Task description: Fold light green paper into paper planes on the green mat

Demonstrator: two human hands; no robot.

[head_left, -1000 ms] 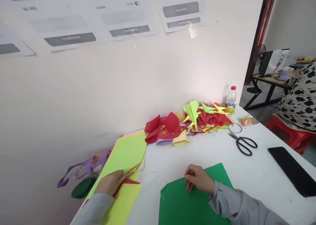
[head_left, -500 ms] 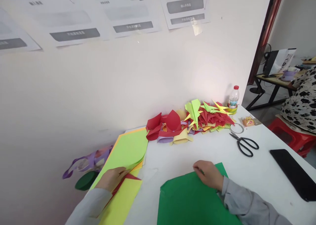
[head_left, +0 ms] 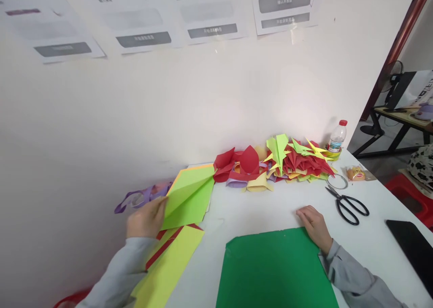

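My left hand [head_left: 147, 218] pinches the lower left edge of a light green paper sheet [head_left: 187, 209] and holds it raised. The sheet folds over itself, on top of a paper stack edged with orange. Below that hand lie yellow paper strips [head_left: 172, 265] and red paper [head_left: 162, 249]. A dark green sheet [head_left: 274, 267] lies flat on the white table in front of me. Beside its upper right corner, my right hand [head_left: 314, 229] rests on the table, fingers curled together with nothing seen in them.
Against the wall sit red paper shapes [head_left: 248, 163] and a pile of folded paper pieces [head_left: 297, 161]. To the right are a bottle [head_left: 337, 137], a tape ring [head_left: 337, 181], a wrapped snack [head_left: 356, 173], black scissors [head_left: 348, 205] and a black phone [head_left: 411, 249]. Purple straps [head_left: 135, 199] hang at the left.
My left hand has lifted the edge of the light green sheet up and folded it over. My right hand has slid off the dark green sheet to its corner. The view has turned left.
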